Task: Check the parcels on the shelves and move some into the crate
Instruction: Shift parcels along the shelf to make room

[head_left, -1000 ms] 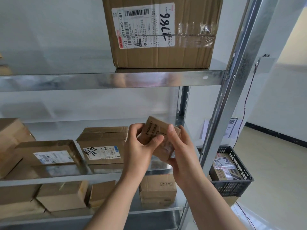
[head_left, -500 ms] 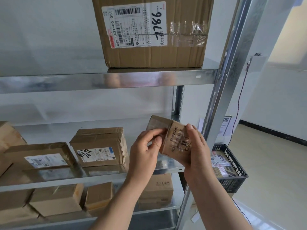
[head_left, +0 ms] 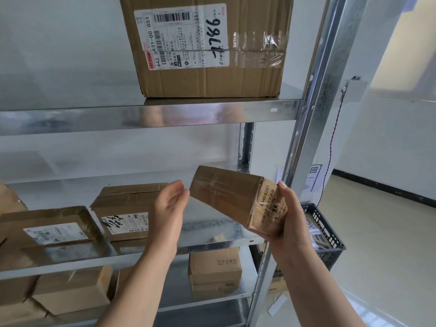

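Head view: right hand (head_left: pixel 286 220) grips small brown taped cardboard parcel (head_left: pixel 226 197) by one end, left hand (head_left: pixel 168 208) relaxed beside; it might tip and drop.

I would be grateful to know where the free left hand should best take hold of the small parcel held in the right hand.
Take the free taped end of the small parcel, coming from the left. The right hand grips the printed end, so the long box juts leftward toward the open left hand, close by its corner. Thumb on top, fingers beneath, probably.
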`<state>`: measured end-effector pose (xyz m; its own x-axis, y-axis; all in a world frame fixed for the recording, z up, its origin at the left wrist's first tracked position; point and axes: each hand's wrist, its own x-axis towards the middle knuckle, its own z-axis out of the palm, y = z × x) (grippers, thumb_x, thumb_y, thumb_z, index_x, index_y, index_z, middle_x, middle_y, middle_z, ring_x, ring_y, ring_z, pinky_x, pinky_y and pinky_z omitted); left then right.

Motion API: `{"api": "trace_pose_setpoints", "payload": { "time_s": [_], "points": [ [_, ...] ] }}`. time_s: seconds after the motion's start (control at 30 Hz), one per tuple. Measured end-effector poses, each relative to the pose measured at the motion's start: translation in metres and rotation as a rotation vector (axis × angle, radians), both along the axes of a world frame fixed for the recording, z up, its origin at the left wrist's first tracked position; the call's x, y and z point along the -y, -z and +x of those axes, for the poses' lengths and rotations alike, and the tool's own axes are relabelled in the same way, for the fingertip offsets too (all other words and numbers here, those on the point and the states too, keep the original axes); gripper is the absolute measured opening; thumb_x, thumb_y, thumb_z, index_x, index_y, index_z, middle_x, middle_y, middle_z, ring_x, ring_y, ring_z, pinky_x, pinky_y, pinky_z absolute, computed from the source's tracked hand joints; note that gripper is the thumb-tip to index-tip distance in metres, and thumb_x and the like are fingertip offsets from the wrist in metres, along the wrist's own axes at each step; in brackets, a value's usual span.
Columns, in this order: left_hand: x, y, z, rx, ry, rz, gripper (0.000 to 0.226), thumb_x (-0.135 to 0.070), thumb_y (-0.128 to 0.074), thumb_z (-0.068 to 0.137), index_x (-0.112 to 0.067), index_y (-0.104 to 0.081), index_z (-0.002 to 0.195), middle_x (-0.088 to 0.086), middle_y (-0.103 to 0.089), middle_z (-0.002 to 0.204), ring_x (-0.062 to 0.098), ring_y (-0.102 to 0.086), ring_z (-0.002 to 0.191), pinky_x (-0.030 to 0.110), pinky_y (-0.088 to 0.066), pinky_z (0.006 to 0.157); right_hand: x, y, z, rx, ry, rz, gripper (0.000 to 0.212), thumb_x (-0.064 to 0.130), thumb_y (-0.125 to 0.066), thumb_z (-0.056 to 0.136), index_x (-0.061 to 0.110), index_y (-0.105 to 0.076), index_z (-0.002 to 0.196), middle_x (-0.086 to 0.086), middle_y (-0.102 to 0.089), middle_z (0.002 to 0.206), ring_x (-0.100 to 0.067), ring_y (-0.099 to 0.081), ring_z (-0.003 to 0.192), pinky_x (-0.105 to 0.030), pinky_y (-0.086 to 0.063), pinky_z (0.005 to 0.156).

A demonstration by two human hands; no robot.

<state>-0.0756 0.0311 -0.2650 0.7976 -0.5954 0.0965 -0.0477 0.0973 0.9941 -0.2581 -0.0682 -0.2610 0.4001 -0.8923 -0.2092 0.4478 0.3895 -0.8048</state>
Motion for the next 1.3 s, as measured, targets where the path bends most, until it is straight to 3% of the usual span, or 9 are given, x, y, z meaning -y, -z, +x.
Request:
{"api": "trace_pose_setpoints", "payload": {
  "time_s": [0.17,0.37,0.5,0.6,0.73,0.97,1.1,1.2,1.3],
  "points": [
    [0.000,-0.001,0.012,-0.119,-0.027,0.010,0.028,-0.015,-0.061,0.099,-0.009,-0.061,0.127,0.006,-0.065,0.128,0.020,-0.061,0.118,0.041,-0.049,0.100,0.000,-0.009,-0.012,0.053,-0.032,0.005,0.030,0.046,-0.057,0.095,0.026,-0.076,0.085,-0.010,-0.076,0.099,-0.037,-0.069,0.104,-0.069,-0.047,0.101],
    [-0.001,-0.007,0.018,-0.235,-0.028,0.054,0.035,-0.035,-0.066,0.095,-0.018,-0.061,0.125,0.004,-0.062,0.132,0.024,-0.058,0.125,0.047,-0.049,0.106,0.000,-0.011,-0.022,0.097,-0.153,0.055,0.056,0.054,-0.047,0.097,0.013,-0.065,0.131,-0.021,-0.067,0.130,-0.044,-0.066,0.116,-0.055,-0.061,0.078],
    [-0.002,-0.014,0.021,-0.303,0.026,0.059,0.023,-0.044,-0.063,0.094,-0.032,-0.058,0.113,0.003,-0.060,0.132,0.024,-0.057,0.124,0.047,-0.047,0.107,0.000,-0.011,-0.025,0.131,-0.204,0.089,0.055,0.056,-0.048,0.094,0.015,-0.075,0.118,-0.022,-0.070,0.125,-0.047,-0.067,0.114,-0.060,-0.053,0.089],
    [-0.005,-0.013,0.024,-0.405,0.059,0.021,0.056,-0.049,-0.071,0.082,-0.027,-0.057,0.132,0.005,-0.063,0.133,0.026,-0.058,0.125,0.045,-0.049,0.103,0.000,-0.012,-0.025,0.114,-0.234,0.110,0.050,0.056,-0.052,0.090,0.017,-0.082,0.102,-0.022,-0.073,0.118,-0.045,-0.072,0.100,-0.062,-0.055,0.086],
    [-0.009,-0.011,0.026,-0.472,0.096,-0.064,0.072,-0.049,-0.078,0.072,-0.021,-0.057,0.135,0.013,-0.064,0.129,0.030,-0.060,0.122,0.042,-0.051,0.100,0.000,-0.012,-0.018,0.108,-0.257,0.235,0.059,0.065,-0.059,0.087,0.017,-0.076,0.119,-0.024,-0.071,0.121,-0.048,-0.070,0.105,-0.060,-0.061,0.075],
    [-0.011,-0.019,0.026,-0.341,-0.066,0.003,0.045,-0.065,-0.067,0.068,-0.032,-0.056,0.097,0.007,-0.064,0.106,0.024,-0.060,0.104,0.043,-0.052,0.096,0.004,0.000,-0.007,0.091,-0.325,0.229,0.063,0.070,-0.045,0.094,0.026,-0.065,0.135,-0.022,-0.069,0.128,-0.048,-0.068,0.110,-0.060,-0.062,0.074],
    [-0.012,-0.024,0.030,-0.200,-0.088,0.076,0.046,-0.071,-0.056,0.077,-0.028,-0.053,0.094,0.006,-0.065,0.098,0.021,-0.062,0.093,0.041,-0.054,0.087,0.004,0.006,-0.006,0.102,-0.224,0.123,0.062,0.065,-0.056,0.088,0.032,-0.058,0.140,-0.016,-0.064,0.136,-0.047,-0.066,0.115,-0.061,-0.059,0.081],
    [-0.014,-0.025,0.032,-0.159,-0.098,0.148,0.056,-0.077,-0.049,0.074,-0.026,-0.052,0.099,0.004,-0.064,0.098,0.020,-0.062,0.090,0.041,-0.056,0.087,0.003,0.004,-0.006,0.061,-0.246,0.026,0.046,0.056,-0.057,0.091,0.030,-0.068,0.127,-0.012,-0.068,0.132,-0.040,-0.068,0.116,-0.060,-0.058,0.088],
    [-0.014,-0.025,0.033,-0.132,-0.142,0.200,0.045,-0.076,-0.045,0.083,-0.031,-0.050,0.089,0.000,-0.062,0.096,0.018,-0.060,0.086,0.039,-0.056,0.087,0.004,0.004,-0.006,0.038,-0.228,0.032,0.043,0.056,-0.060,0.091,0.030,-0.071,0.123,-0.013,-0.069,0.130,-0.038,-0.069,0.115,-0.059,-0.057,0.092]
  ]
}}
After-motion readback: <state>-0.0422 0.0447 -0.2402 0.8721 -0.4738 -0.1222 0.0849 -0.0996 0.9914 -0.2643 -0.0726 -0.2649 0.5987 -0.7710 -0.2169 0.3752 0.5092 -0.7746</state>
